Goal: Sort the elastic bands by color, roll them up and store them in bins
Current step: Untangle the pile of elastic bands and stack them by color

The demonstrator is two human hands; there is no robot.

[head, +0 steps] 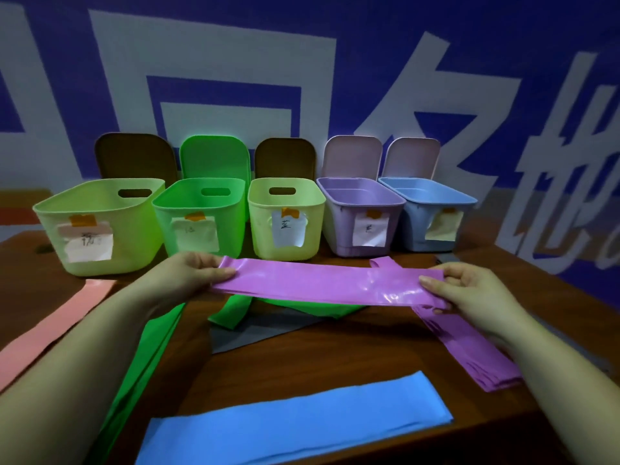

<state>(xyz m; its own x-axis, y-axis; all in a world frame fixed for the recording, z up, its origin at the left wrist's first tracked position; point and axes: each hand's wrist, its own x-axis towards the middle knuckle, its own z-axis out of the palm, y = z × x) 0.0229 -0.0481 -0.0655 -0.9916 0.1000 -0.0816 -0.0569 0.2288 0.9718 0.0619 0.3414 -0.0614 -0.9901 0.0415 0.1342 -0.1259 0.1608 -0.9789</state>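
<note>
A purple elastic band (322, 281) is stretched flat above the table between both hands. My left hand (191, 271) pinches its left end. My right hand (469, 290) pinches it near the right, and the rest of the band hangs folded toward the front right. On the table lie a green band (147, 357), a blue band (292, 427), a pink band (50, 330) and a grey band (255, 333). Several labelled bins stand in a row behind: a pale green bin (100, 226), a green bin (201, 216), a yellow-green bin (285, 226), a purple bin (359, 216) and a blue bin (432, 216).
Bin lids lean upright against the blue and white wall (302, 78) behind the bins. The brown wooden table (318, 370) ends at the right edge near my right forearm.
</note>
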